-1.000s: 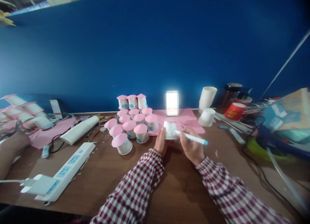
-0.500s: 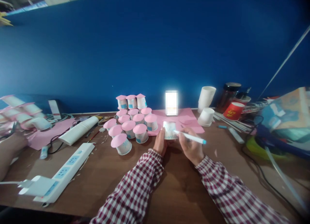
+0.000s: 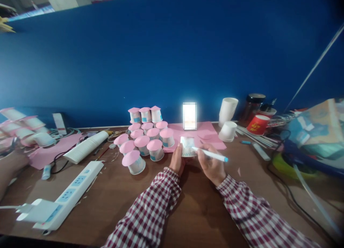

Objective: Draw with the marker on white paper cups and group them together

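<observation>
Left hand (image 3: 177, 161) is wrapped around a small white paper cup with blue marks (image 3: 187, 146), held just above the brown wooden surface (image 3: 113, 194). Right hand (image 3: 212, 165) pinches a white marker with a blue cap (image 3: 210, 154), tip at the cup. Pink-topped paper cups (image 3: 145, 140) cluster just left of the hands.
</observation>
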A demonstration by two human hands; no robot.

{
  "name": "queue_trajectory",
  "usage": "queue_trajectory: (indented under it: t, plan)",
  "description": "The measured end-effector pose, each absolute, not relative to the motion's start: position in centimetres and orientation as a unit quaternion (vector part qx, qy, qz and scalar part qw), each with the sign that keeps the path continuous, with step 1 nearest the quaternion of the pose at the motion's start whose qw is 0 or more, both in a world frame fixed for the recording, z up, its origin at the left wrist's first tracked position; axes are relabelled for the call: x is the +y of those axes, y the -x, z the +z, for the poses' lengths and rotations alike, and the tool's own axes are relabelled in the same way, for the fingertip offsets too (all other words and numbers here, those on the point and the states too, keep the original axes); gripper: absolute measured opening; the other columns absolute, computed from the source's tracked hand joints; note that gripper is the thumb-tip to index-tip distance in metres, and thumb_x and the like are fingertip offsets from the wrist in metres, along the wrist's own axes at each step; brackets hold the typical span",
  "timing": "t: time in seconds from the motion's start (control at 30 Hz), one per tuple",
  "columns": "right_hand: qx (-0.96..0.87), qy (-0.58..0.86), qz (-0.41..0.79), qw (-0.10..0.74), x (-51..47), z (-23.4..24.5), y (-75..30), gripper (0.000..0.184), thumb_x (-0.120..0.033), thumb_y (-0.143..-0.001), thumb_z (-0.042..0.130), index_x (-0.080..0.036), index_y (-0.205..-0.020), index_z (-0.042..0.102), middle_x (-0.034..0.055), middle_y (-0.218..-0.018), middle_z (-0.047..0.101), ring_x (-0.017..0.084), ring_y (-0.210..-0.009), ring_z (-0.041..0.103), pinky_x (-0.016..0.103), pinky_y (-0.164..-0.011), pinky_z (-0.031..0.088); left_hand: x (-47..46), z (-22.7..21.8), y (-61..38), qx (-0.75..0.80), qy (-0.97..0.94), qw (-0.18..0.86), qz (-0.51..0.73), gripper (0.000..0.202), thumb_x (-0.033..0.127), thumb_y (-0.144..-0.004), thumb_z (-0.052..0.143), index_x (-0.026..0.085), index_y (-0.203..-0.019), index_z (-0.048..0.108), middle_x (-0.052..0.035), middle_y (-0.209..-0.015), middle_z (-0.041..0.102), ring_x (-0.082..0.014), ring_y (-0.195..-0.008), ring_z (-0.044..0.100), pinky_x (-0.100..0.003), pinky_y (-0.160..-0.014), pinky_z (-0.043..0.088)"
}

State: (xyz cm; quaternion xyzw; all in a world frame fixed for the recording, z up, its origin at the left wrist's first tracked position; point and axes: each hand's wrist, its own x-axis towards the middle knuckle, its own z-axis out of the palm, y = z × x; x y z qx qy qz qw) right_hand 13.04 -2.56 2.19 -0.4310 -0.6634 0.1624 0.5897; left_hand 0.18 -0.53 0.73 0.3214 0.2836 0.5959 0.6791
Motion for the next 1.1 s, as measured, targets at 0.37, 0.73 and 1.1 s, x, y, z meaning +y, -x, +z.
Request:
queue_trajectory:
  t: [0.37,0.73,1.1]
  plan:
    - [-0.671,0.423,0.126,0.596,-2.71,3.00,-13.03,0.007,-0.025,-0.083,0.054,-0.018,-0.082,0.057,0.0000,-0.069,0.064,0.011,-0.059,0.060,0.021,-0.055,0.048,-0.30,0.17,-0.15,0.273,-0.320,0.682,0.599,0.047,0.049,-0.085,0.049,0.011,-0.112,0.058,-0.0125,-0.102,0.066,-0.0233,-0.094,0.062,-0.034,-0.079,0.052]
    - [-0.669,0.418,0.143,0.597,-2.58,2.65,-13.00,0.007,-0.024,-0.083,0.054,-0.018,-0.083,0.056,-0.0002,-0.069,0.062,0.011,-0.058,0.059,0.021,-0.055,0.047,-0.52,0.67,-0.12,0.290,-0.315,0.679,0.596,0.046,0.049,-0.083,0.051,0.011,-0.110,0.059,-0.0128,-0.101,0.066,-0.0247,-0.095,0.062,-0.037,-0.081,0.051]
    - [-0.670,0.419,0.137,0.597,-2.59,2.72,-13.00,0.007,-0.025,-0.084,0.054,-0.019,-0.083,0.056,0.0002,-0.069,0.063,0.012,-0.059,0.060,0.021,-0.056,0.049,-0.51,0.75,-0.16,0.294,-0.317,0.676,0.596,0.049,0.050,-0.083,0.052,0.012,-0.112,0.059,-0.0126,-0.101,0.066,-0.0236,-0.094,0.062,-0.035,-0.080,0.051]
